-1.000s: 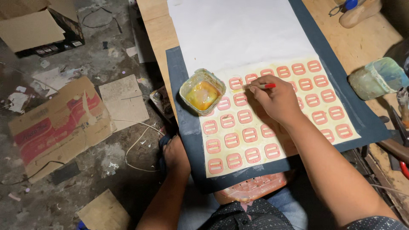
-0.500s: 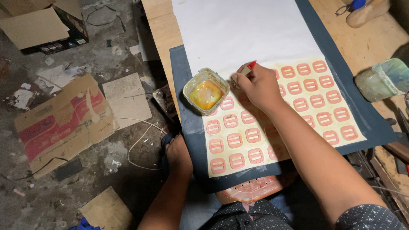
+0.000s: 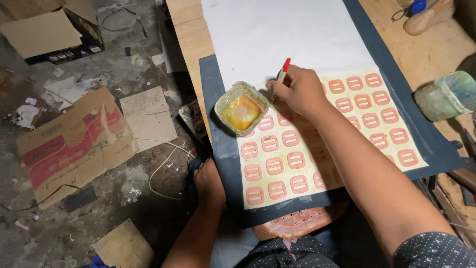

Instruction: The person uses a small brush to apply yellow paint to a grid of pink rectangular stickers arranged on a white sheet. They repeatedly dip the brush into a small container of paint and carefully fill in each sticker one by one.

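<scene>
My right hand [image 3: 296, 91] is closed around a thin brush with a red tip [image 3: 283, 70], held just right of a small clear tub of yellow glue [image 3: 241, 108]. The tub stands on the near left part of a white sheet [image 3: 277, 34] that lies on a dark blue mat [image 3: 225, 149]. Several small pink buckle-shaped pieces [image 3: 276, 165] sit in rows on the glue-stained part of the sheet. My left hand [image 3: 207, 179] hangs below the mat's left edge, fingers curled over the bench edge; what it grips is hidden.
The wooden bench [image 3: 183, 30] carries a cloudy green plastic tub [image 3: 446, 94] at the right and tools at the far right edge. Flattened cardboard [image 3: 74, 144], paper scraps and a loose cord [image 3: 163, 168] litter the floor on the left. A pink perforated piece [image 3: 297, 223] lies on my lap.
My right hand has moved up and left from the rows of pink pieces to beside the glue tub, turning the brush upright. My left hand has stayed in place.
</scene>
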Action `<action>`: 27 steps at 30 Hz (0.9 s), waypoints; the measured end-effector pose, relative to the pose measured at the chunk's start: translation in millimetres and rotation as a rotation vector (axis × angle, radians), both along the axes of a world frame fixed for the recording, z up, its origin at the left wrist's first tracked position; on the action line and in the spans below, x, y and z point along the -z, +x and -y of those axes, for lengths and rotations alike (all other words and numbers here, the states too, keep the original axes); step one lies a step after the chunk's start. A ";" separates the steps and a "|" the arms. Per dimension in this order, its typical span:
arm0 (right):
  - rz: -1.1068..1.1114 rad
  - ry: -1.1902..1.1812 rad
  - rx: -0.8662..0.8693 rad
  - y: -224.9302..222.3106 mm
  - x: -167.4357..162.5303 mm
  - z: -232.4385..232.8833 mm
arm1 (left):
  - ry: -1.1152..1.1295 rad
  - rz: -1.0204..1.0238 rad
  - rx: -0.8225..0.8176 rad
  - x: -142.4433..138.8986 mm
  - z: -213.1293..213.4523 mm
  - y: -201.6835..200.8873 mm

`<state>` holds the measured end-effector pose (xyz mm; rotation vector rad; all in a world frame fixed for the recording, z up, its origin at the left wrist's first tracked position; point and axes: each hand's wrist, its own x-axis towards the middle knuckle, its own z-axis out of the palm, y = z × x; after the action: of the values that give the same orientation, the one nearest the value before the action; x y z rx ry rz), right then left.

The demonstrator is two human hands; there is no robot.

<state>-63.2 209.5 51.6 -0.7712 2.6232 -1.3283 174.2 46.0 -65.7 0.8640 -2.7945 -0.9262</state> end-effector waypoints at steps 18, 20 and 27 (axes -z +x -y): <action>-0.222 0.118 0.232 -25.7 4.2 -3.0 | 0.064 0.033 -0.043 0.0 0.4 1.0; -0.213 0.133 0.282 -23.8 5.8 -5.6 | 0.066 0.043 -0.044 0.5 0.1 0.0; -0.087 -0.093 0.275 -20.0 9.6 -9.8 | 0.059 0.012 -0.018 0.7 0.9 0.9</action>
<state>-83.2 219.3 42.0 -0.5012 2.8361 -1.5249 175.1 45.1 -66.4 0.9043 -2.7779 -1.0082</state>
